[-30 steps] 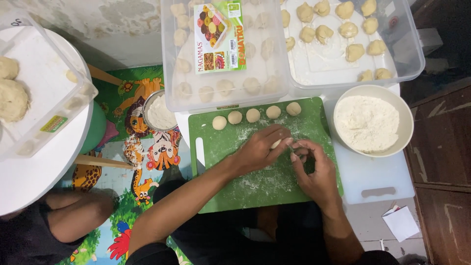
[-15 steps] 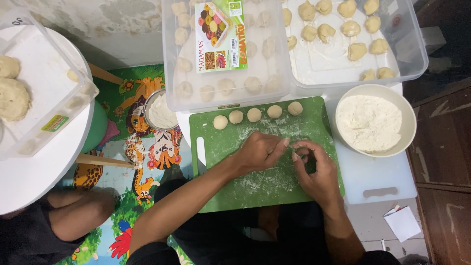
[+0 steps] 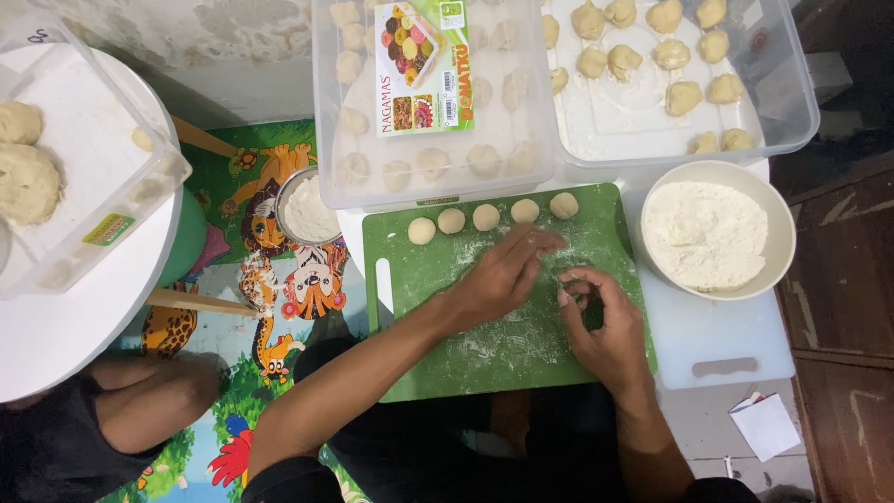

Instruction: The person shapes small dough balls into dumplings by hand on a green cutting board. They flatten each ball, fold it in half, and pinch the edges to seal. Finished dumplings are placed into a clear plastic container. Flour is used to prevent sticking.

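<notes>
My left hand (image 3: 503,275) lies palm down on the floured green cutting board (image 3: 419,307), fingers stretched toward the board's far edge. Whatever is under the palm is hidden. Just right of it, my right hand (image 3: 605,326) rests on the board with curled fingers, thumb tip close to the left hand; I cannot see whether it holds dough. Several smooth dough balls (image 3: 485,217) stand in a row along the far edge of the board, just beyond my left fingertips.
A white bowl of flour (image 3: 712,233) sits right of the board on a white board (image 3: 726,345). Two clear tubs (image 3: 428,102) (image 3: 670,74) of dough pieces stand behind. A small flour bowl (image 3: 307,210) and another person's leg (image 3: 140,391) are at left.
The hands have drawn slightly apart. The small dough piece seen between them earlier is out of sight, and my left hand has flattened onto the board.
</notes>
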